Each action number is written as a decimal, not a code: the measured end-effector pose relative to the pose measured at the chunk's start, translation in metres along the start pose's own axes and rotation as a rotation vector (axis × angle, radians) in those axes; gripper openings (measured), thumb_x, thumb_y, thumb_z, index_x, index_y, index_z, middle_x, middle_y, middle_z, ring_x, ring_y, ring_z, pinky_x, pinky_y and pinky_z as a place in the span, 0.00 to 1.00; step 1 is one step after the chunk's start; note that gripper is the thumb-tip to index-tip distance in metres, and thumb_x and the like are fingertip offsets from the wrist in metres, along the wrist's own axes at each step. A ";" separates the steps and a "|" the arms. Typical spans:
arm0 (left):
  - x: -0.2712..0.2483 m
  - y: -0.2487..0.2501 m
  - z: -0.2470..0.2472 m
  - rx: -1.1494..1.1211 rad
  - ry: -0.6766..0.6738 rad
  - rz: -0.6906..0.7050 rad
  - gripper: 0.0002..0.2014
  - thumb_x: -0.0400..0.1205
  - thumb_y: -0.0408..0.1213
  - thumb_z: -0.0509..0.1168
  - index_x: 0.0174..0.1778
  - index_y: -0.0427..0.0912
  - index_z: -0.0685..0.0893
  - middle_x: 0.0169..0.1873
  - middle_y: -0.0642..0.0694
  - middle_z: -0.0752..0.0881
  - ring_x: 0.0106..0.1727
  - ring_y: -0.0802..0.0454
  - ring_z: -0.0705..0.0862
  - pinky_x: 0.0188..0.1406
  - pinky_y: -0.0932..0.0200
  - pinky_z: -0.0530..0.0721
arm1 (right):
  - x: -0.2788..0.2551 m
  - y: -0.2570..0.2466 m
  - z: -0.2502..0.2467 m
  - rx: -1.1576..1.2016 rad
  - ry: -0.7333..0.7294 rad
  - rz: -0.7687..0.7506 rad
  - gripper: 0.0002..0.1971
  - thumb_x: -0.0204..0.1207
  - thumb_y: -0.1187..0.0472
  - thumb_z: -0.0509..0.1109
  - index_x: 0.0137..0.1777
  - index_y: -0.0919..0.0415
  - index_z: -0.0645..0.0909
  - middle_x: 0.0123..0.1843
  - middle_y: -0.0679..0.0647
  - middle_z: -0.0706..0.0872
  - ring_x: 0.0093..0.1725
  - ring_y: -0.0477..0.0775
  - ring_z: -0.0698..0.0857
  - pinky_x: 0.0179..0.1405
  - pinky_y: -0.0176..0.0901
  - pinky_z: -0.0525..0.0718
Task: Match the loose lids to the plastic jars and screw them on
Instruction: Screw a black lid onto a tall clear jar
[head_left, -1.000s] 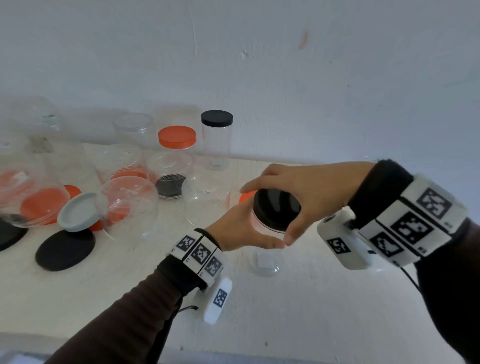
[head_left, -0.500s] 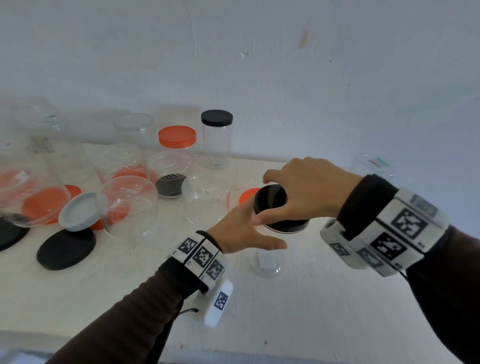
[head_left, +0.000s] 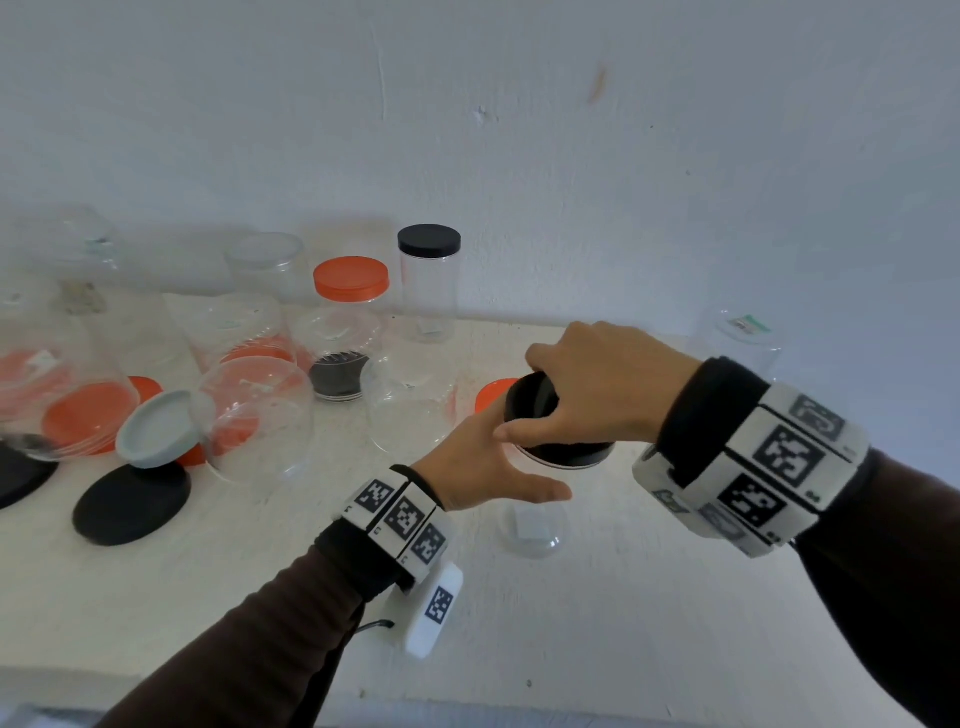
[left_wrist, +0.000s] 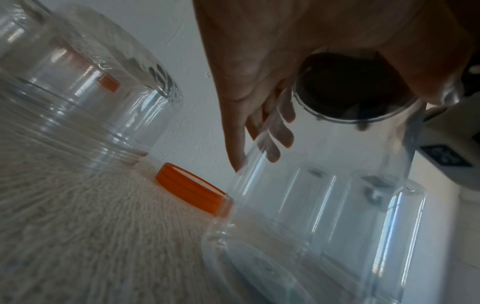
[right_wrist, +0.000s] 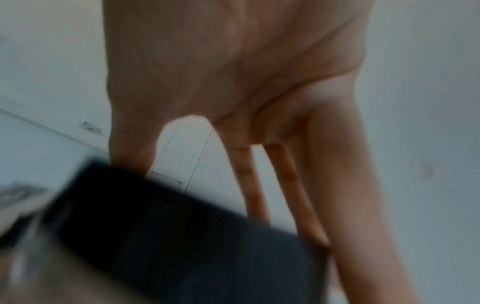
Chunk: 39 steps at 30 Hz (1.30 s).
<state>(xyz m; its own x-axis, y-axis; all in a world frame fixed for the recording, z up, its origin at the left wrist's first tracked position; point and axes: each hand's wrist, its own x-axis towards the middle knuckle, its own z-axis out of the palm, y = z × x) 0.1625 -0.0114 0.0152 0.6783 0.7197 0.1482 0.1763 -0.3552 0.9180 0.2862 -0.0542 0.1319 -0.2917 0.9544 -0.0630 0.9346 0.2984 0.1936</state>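
Right hand (head_left: 597, 384) on top of black lid (head_left: 558, 441), fingers and thumb curled round its rim, gripping it from above. Lid sits on mouth of a clear jar (head_left: 532, 525) standing upright on the table (head_left: 597, 623), front-centre. Lid looks a bit tilted; can't tell if threads have caught. Left hand (head_left: 478, 462) wraps jar just below the lid, fingers round far side, thumb across near side, holding it.

Left wrist view: fingers (left_wrist: 280, 131) seen through the clear jar wall, lid underside dark and round above.

Right wrist view: blurred; black lid (right_wrist: 182, 236) under the fingers (right_wrist: 249, 185).

Containers, back row: tall narrow jar w/ black lid on (head_left: 429, 280); shorter jar w/ orange lid on (head_left: 351, 312); both look empty. Open clear jars left of them; one (head_left: 260, 421) lies on its side. Another upside-down jar (head_left: 410, 410) stands just left of the hands. Far-left jar has an orange lid (head_left: 85, 415) inside or behind it, can't tell which.

Loose lids: grey one (head_left: 156, 428) leaning on big flat black one (head_left: 132, 504); small black one (head_left: 335, 376) mid-table; orange one (head_left: 491, 395) just behind left hand.

Held jar: clear plastic, empty, small whitish label on its base.
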 end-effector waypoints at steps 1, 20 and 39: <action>0.000 0.001 0.001 -0.001 0.001 0.004 0.44 0.56 0.55 0.77 0.69 0.56 0.67 0.60 0.62 0.79 0.63 0.67 0.77 0.62 0.70 0.75 | -0.001 0.005 -0.003 0.026 -0.084 -0.026 0.31 0.69 0.28 0.60 0.60 0.52 0.72 0.45 0.47 0.78 0.39 0.44 0.76 0.35 0.34 0.71; 0.000 0.002 0.003 0.008 0.022 -0.025 0.41 0.61 0.44 0.81 0.68 0.54 0.67 0.58 0.62 0.78 0.59 0.75 0.76 0.56 0.78 0.74 | -0.007 0.013 -0.004 0.222 -0.188 -0.135 0.32 0.68 0.42 0.74 0.71 0.42 0.67 0.52 0.45 0.72 0.48 0.46 0.75 0.40 0.31 0.73; -0.001 -0.001 0.004 0.028 0.043 -0.025 0.40 0.64 0.41 0.81 0.69 0.52 0.68 0.60 0.61 0.78 0.61 0.72 0.75 0.56 0.75 0.74 | -0.010 0.017 -0.013 0.272 -0.330 -0.161 0.38 0.69 0.45 0.75 0.77 0.42 0.61 0.68 0.45 0.69 0.64 0.47 0.72 0.62 0.40 0.76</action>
<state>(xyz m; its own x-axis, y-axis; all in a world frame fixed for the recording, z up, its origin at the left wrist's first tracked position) 0.1646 -0.0138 0.0129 0.6421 0.7534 0.1416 0.2131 -0.3528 0.9111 0.3023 -0.0590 0.1485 -0.3988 0.8308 -0.3882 0.9148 0.3898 -0.1057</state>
